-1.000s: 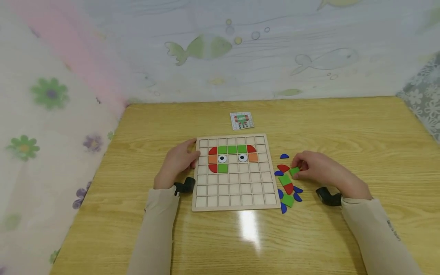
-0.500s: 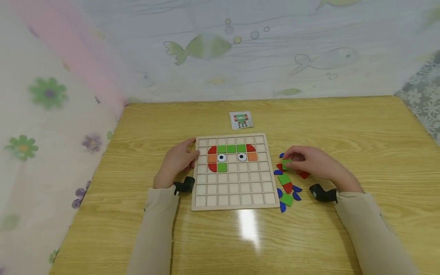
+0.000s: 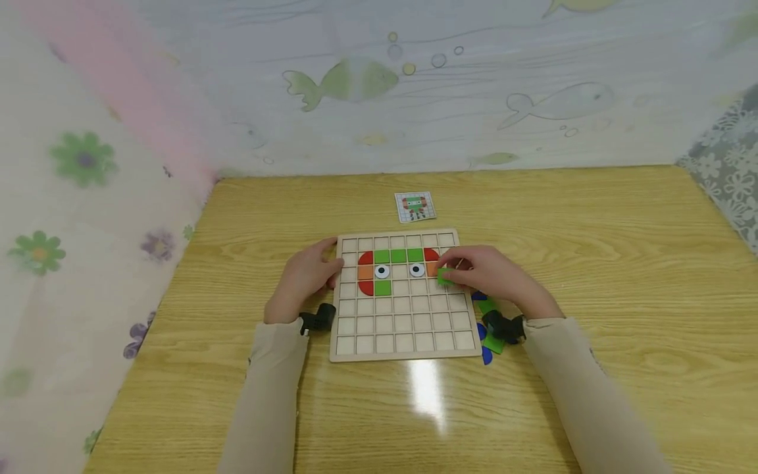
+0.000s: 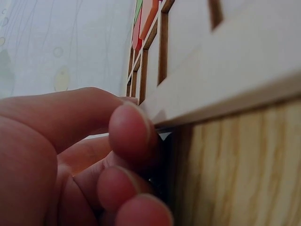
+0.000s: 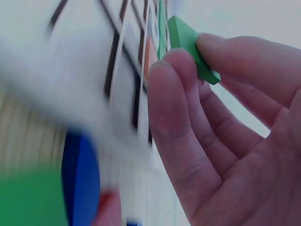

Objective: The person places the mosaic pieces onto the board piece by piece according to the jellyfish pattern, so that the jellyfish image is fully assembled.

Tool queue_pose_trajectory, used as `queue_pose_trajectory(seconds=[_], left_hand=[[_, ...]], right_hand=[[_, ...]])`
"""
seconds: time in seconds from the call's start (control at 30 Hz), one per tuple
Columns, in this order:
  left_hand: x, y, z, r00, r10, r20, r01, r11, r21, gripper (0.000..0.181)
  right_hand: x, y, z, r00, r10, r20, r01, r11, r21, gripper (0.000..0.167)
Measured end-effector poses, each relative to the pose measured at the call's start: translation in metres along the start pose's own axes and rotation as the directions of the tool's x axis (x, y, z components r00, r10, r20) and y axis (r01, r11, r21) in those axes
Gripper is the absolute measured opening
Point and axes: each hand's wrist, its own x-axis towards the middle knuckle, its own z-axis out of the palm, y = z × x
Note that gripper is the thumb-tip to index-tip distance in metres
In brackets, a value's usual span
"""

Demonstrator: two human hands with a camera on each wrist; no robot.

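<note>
A wooden grid board (image 3: 405,342) lies on the table, with red, orange and green tiles and two eye discs (image 3: 381,270) set in its cells. My left hand (image 3: 304,280) holds the board's left edge; in the left wrist view the thumb rests on the rim and the fingertips (image 4: 134,134) curl against its side. Between right thumb and fingers I pinch a green square tile (image 5: 190,47), above the board's right columns by the orange tile (image 3: 433,268). My right hand (image 3: 488,273) covers part of the board's right edge.
Loose blue pieces (image 3: 487,355) and green squares (image 3: 493,344) lie right of the board, partly hidden under the right wrist and its black camera (image 3: 503,326). A small pattern card (image 3: 415,207) lies beyond the board. A wall stands behind the table.
My right hand has carried the green square tile leftward from the loose pieces to over the board's right side. The left hand has stayed at the board's left edge.
</note>
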Motion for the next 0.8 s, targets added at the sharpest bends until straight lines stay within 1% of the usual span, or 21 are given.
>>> queue_pose_trajectory(seconds=[0.07,0.2,0.33,0.43,0.6,0.8], left_hand=[[0.0,0.0,0.0,1.0,0.004,0.001,-0.004,1.0,0.006,0.056],[0.0,0.0,0.0,1.0,-0.005,0.0,0.005,1.0,0.0,0.056],[0.001,0.0,0.0,1.0,-0.005,0.0,0.005,1.0,-0.007,0.056],[0.001,0.001,0.0,1.0,-0.001,-0.004,0.001,1.0,-0.007,0.055],[0.0,0.001,0.001,1.0,-0.009,-0.004,0.009,1.0,-0.003,0.055],[-0.001,0.002,0.0,1.0,-0.017,0.002,0.017,1.0,-0.005,0.055]], right_hand=[[0.006,-0.006,0.005,1.0,-0.008,0.002,0.008,1.0,-0.005,0.02],[0.016,-0.017,0.015,0.999,-0.033,0.002,0.033,0.999,-0.032,0.02],[0.026,-0.025,0.025,0.998,-0.066,-0.003,0.065,0.995,-0.073,0.021],[0.029,-0.029,0.033,0.998,-0.061,-0.024,0.059,0.994,-0.088,0.019],[0.03,-0.036,0.043,0.997,-0.033,-0.071,0.025,0.994,-0.109,0.012],[0.031,-0.044,0.051,0.994,-0.049,-0.094,0.031,0.981,-0.19,0.011]])
